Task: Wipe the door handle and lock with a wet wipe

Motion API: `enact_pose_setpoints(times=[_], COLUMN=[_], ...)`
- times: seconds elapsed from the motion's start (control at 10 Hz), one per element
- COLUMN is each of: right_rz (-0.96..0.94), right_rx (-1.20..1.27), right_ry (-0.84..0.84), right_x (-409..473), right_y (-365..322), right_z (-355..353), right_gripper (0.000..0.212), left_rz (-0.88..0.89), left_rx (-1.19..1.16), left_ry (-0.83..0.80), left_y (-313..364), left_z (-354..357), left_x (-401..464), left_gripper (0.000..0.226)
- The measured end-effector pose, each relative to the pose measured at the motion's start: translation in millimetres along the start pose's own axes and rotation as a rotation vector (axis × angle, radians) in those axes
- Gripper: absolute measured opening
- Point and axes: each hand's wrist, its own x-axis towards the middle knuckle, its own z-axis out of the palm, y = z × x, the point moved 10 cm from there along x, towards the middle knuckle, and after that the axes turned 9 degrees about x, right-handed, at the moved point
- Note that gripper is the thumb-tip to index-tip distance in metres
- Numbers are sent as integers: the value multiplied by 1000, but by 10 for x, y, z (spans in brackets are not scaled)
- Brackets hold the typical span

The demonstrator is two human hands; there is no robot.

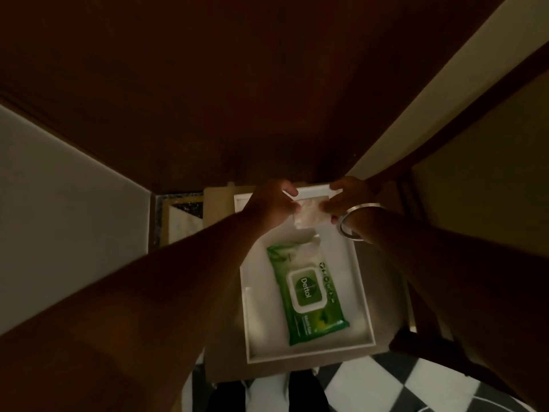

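A folded white wet wipe (310,212) is held between both my hands above the far end of a white tray (367,316). My left hand (271,203) pinches its left edge and my right hand (349,197), with a silver bangle on the wrist, pinches its right edge. A green Dettol wipes pack (306,292) lies in the tray below, its flap lid shut. The dark brown wooden door (237,84) fills the upper part of the view. No handle or lock shows in this dim frame.
The tray rests on a beige stool or small table (217,209) close to the door. Pale walls (59,203) flank both sides. A black and white chequered floor (386,388) shows at the bottom.
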Motion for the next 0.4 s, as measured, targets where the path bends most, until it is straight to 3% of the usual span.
enact_pose_setpoints(times=[0.2,0.3,0.4], right_rz=[-53,-95,-215], right_rx=[-110,-322,-499], right_ry=[162,238,208], right_x=[312,46,-217], right_y=[317,196,-51], right_z=[106,15,19], right_gripper=[53,50,56], left_rz=[26,88,55], left_rx=[131,280,400], left_ry=[57,95,147], left_y=[-259,-181,-131], left_z=[166,60,-109], left_x=[295,118,-84], left_gripper=[22,20,29])
